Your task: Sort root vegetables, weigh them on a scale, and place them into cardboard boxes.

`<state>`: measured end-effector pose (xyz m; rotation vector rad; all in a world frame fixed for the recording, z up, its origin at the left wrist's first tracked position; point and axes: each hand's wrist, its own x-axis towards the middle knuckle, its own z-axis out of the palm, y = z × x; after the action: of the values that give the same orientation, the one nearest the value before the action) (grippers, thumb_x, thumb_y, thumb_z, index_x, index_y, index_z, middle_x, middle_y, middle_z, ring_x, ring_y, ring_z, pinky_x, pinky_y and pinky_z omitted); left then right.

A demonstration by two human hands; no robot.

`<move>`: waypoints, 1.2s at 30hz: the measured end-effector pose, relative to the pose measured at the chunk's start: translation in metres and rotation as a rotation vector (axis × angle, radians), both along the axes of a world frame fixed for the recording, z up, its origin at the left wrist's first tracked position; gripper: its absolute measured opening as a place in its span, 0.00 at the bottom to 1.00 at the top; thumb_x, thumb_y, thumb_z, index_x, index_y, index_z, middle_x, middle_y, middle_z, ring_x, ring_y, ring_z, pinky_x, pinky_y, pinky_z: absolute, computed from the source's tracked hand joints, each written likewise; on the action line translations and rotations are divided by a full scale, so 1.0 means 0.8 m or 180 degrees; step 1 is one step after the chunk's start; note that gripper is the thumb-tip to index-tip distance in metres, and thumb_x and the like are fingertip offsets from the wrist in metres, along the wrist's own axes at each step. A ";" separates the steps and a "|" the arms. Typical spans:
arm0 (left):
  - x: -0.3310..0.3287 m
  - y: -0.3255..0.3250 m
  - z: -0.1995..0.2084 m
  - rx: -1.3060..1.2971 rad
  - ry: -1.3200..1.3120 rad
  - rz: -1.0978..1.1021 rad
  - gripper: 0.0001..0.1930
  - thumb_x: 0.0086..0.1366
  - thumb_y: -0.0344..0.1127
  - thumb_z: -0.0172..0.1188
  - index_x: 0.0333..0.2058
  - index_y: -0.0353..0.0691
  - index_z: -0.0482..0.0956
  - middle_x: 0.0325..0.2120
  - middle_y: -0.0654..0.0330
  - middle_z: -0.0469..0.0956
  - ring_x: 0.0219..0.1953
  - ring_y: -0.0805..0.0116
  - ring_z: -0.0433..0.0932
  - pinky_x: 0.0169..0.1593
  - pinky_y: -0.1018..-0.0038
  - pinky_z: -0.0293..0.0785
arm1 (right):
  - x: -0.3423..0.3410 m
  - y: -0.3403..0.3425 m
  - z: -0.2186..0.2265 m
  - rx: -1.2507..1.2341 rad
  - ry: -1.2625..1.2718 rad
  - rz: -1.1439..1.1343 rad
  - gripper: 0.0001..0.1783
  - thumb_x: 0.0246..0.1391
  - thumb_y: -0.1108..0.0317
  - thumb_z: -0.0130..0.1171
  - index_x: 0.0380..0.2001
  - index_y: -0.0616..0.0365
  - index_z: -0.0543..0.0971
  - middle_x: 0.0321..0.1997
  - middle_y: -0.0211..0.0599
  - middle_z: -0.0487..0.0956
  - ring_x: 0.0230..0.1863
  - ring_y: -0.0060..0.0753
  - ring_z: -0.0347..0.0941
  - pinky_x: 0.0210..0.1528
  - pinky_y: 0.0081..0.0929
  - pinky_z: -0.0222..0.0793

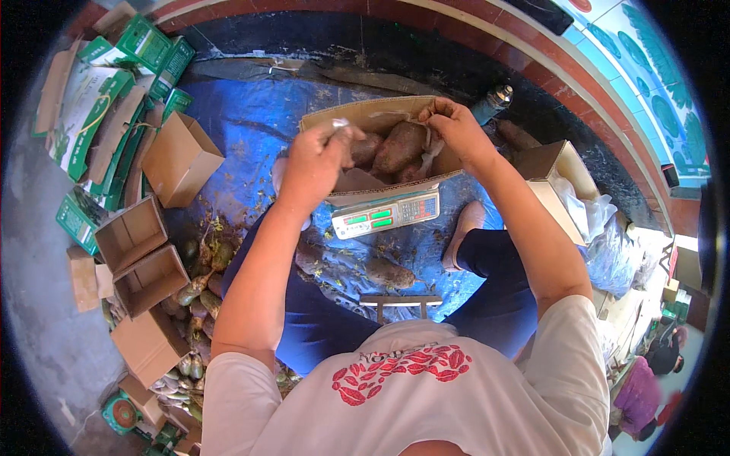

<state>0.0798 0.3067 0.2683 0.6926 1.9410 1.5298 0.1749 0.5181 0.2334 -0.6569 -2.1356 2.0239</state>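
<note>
An open cardboard box (435, 182) stands on a digital scale (386, 216) with lit green displays. Inside it lie several large, rough brown root vegetables (401, 147), with thin clear plastic (430, 158) around them. My left hand (318, 161) is over the box's left side, fingers closed with a small whitish bit, apparently plastic film, showing at the fingertips. At the far right corner, my right hand (458, 131) pinches the clear plastic beside the box wall. The hands partly hide the rim and the contents.
Empty cardboard boxes (181, 158) and green-white cartons (99, 125) crowd the left, by heaped vegetables (204, 300). Loose roots (389, 272) lie on the blue tarp (242, 114) before the scale. Rightward stand a metal-topped bottle (493, 105) and a plastic-lined box (559, 186). People are at far right.
</note>
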 end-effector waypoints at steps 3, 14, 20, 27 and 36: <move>0.003 0.004 0.000 0.0277 -0.0281 0.0102 0.11 0.61 0.33 0.47 0.31 0.31 0.74 0.17 0.65 0.69 0.20 0.78 0.63 0.27 0.80 0.63 | 0.009 -0.004 0.014 -0.0484 -0.0057 -0.0253 0.04 0.47 0.74 0.47 0.24 0.58 0.72 0.21 0.27 0.70 0.19 0.18 0.62 0.21 0.16 0.58; -0.018 0.018 0.003 0.0372 0.0168 0.0183 0.12 0.61 0.33 0.47 0.27 0.31 0.75 0.13 0.65 0.67 0.18 0.79 0.65 0.25 0.80 0.62 | -0.011 -0.006 0.040 -0.0499 -0.0012 -0.0469 0.04 0.48 0.72 0.46 0.24 0.55 0.72 0.21 0.24 0.68 0.18 0.14 0.58 0.17 0.15 0.55; -0.002 0.001 0.019 0.0247 -0.0071 0.0134 0.12 0.60 0.35 0.48 0.30 0.31 0.75 0.13 0.66 0.64 0.18 0.79 0.62 0.25 0.80 0.61 | 0.006 -0.001 0.033 -0.1015 0.0175 -0.0299 0.05 0.47 0.72 0.46 0.23 0.55 0.72 0.20 0.22 0.67 0.18 0.14 0.58 0.17 0.15 0.55; -0.021 0.009 0.030 0.0413 0.0229 0.0181 0.12 0.61 0.34 0.47 0.29 0.33 0.76 0.14 0.65 0.68 0.20 0.78 0.66 0.27 0.80 0.63 | -0.012 -0.002 0.044 -0.0585 0.0328 -0.0473 0.05 0.45 0.74 0.45 0.23 0.60 0.71 0.23 0.26 0.70 0.27 0.16 0.62 0.32 0.13 0.59; -0.008 0.003 0.025 -0.0013 0.0490 -0.0033 0.12 0.59 0.37 0.50 0.29 0.33 0.77 0.15 0.64 0.70 0.21 0.77 0.67 0.27 0.81 0.61 | -0.009 -0.025 0.032 0.0289 0.0716 -0.0275 0.06 0.44 0.75 0.44 0.24 0.63 0.72 0.25 0.30 0.72 0.31 0.19 0.64 0.36 0.15 0.60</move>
<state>0.0731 0.3091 0.2886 0.8394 2.0483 1.5045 0.1674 0.4983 0.2587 -0.4749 -2.0192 1.8475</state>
